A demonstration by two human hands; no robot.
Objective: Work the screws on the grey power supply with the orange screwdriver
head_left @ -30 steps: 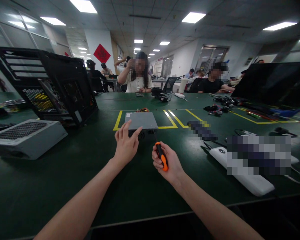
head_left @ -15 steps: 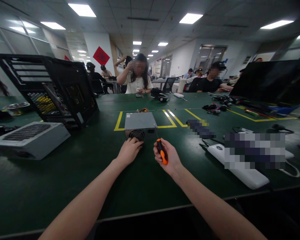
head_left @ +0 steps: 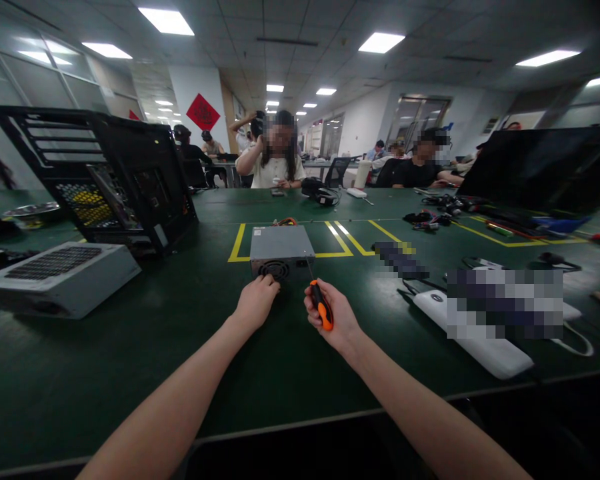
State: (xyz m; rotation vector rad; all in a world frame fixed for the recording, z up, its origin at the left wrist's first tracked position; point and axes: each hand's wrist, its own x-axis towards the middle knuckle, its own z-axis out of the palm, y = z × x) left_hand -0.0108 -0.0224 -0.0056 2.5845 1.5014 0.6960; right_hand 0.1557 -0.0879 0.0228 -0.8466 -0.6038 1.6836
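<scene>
A grey computer power supply point(head_left: 281, 241) sits on the green table, its fan grille and power socket facing me. My right hand point(head_left: 337, 310) is wrapped round the orange-and-black handle of a screwdriver point(head_left: 322, 307). Its thin shaft points up and away, the tip in front of the supply's right end; whether it touches the casing I cannot tell. Just before the fan grille is my left hand point(head_left: 256, 301), its fingers curled together. Anything inside those fingers is hidden.
To the left stand an open black computer case point(head_left: 170, 180) and a second grey power supply point(head_left: 85, 293). A white power bank-like block point(head_left: 475, 340) lies at the right, near cables point(head_left: 427, 220) and a dark monitor point(head_left: 540, 163). A person point(head_left: 275, 167) sits opposite.
My left hand has drawn its fingers in and back slightly from the fan grille. The screwdriver has shifted slightly left, its tip too. The power supply has hardly moved.
</scene>
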